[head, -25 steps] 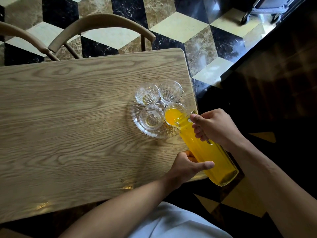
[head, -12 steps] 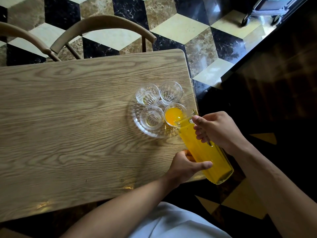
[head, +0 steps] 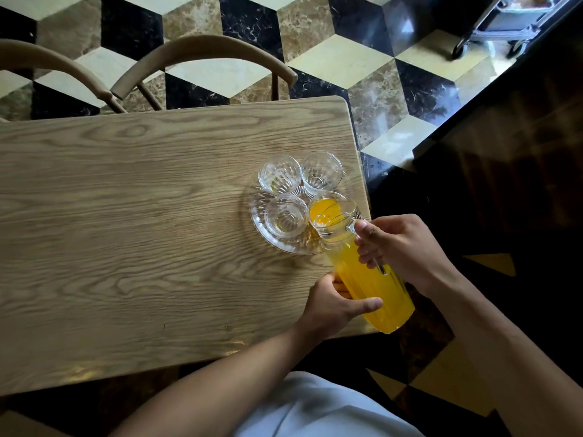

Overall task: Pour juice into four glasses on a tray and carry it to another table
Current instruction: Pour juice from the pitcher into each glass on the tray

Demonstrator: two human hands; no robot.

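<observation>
A clear glass tray point(head: 262, 230) sits near the right end of the wooden table point(head: 126, 234) and carries several small ribbed glasses. The near right glass point(head: 325, 209) holds orange juice. The other three glasses point(head: 279, 175) point(head: 321, 171) point(head: 286, 216) look clear. A glass pitcher point(head: 369, 279) full of orange juice is tilted, its spout over the near right glass. My right hand point(head: 400, 247) grips the pitcher's handle. My left hand point(head: 334, 305) holds the pitcher's lower body from the left.
Two wooden chairs point(head: 202, 52) point(head: 47, 63) stand at the table's far side. The floor is patterned in black, brown and cream tiles point(head: 318, 29). A wheeled trolley point(head: 492, 29) stands at the top right. A dark wooden surface point(head: 511, 159) lies to the right.
The pitcher's base has dropped a little, so the tilt is less steep. The juice level in the near right glass has risen slightly. Both hands kept their hold.
</observation>
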